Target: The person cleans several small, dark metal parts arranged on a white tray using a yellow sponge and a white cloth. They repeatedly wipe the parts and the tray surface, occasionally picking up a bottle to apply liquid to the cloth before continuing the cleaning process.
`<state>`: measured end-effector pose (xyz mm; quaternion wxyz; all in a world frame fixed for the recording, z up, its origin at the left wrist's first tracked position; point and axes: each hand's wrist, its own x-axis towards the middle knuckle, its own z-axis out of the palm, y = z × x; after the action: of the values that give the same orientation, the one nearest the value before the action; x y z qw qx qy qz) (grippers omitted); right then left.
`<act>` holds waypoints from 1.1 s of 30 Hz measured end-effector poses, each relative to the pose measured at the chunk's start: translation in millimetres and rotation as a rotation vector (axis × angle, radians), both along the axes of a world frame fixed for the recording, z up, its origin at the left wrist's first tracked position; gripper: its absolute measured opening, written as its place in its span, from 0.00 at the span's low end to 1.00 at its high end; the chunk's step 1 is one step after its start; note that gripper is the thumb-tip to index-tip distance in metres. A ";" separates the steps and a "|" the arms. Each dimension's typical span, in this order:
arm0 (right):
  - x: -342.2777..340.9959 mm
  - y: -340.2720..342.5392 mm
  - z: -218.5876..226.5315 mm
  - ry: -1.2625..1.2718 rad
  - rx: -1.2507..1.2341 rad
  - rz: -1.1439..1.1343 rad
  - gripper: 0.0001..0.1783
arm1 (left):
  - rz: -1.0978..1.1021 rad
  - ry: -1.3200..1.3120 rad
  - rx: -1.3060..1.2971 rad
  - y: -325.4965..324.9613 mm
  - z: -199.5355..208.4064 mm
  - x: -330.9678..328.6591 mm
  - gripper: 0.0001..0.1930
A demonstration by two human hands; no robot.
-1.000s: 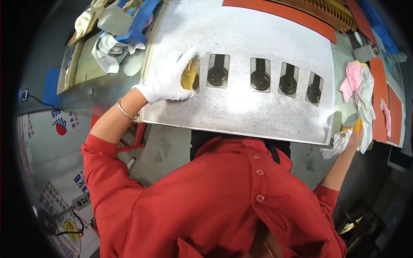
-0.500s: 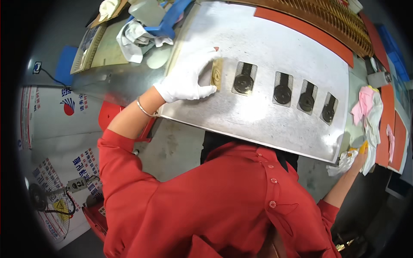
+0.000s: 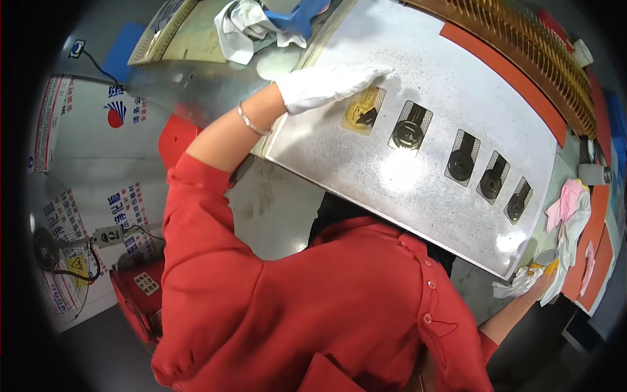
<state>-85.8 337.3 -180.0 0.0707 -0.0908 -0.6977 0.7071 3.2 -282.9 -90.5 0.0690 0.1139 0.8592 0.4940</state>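
Note:
My left hand (image 3: 330, 86), in a white glove, stretches flat over the left end of the white board (image 3: 313, 153). Its fingers are extended past the far edge of a gold patterned plate (image 3: 361, 115), with the palm just to the left of it. Right of that plate, a row of mesh-patterned plates with dark round-and-stem shapes begins with a dark plate (image 3: 410, 127). My right hand (image 3: 543, 279) is low at the far right, beside a crumpled white glove (image 3: 518, 283) and something yellow-orange. Its fingers are hidden.
A long slotted wooden rack (image 3: 509, 49) and an orange-red strip (image 3: 506, 81) line the board's far side. White cloths (image 3: 245, 29) lie at the upper left. A pink cloth (image 3: 565, 202) hangs at the right. A fan (image 3: 55, 255) stands at the lower left.
The view has shifted. My left hand has gone from thumb and fingers curved round the gold plate to lying flat, uncovering more of it. My right hand stays at the far right.

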 end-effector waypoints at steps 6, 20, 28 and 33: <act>-3.1 18.4 -7.3 -0.047 0.007 0.029 0.17 | 0.046 -0.218 -0.025 10.0 4.3 -7.5 0.30; 0.6 10.6 -3.6 -0.033 -0.028 0.023 0.17 | 0.067 -0.364 -0.087 21.1 39.0 -15.6 0.38; -5.3 30.3 -14.5 -0.017 0.022 0.137 0.17 | 0.116 -0.312 -0.183 -11.2 0.7 -22.5 0.27; -5.5 31.4 -12.9 -0.024 0.009 0.109 0.18 | 0.116 -0.270 -0.085 -15.2 -14.0 -19.7 0.28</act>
<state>-91.3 368.8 -192.9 0.0242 -0.0609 -0.7054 0.7058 -16.5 -298.1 -104.5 0.1602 -0.0063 0.8674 0.4711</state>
